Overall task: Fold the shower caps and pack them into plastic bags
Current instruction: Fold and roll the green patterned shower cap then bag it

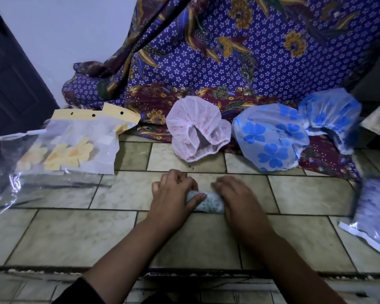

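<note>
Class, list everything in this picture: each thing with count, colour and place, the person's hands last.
rolled cap: one, white with green print, floor, under both hands
pink cap: one, pink, back centre
blue-flowered caps: two, white and blue, back right
yellow-cap bag: one, clear, left
lilac-cap bag: one, clear, far right
empty bag: one, clear, front left
cloth: one, purple patterned, back
door: one, dark, far left
floor: beige tiles
left hand, right hand: both grip the rolled cap
</note>
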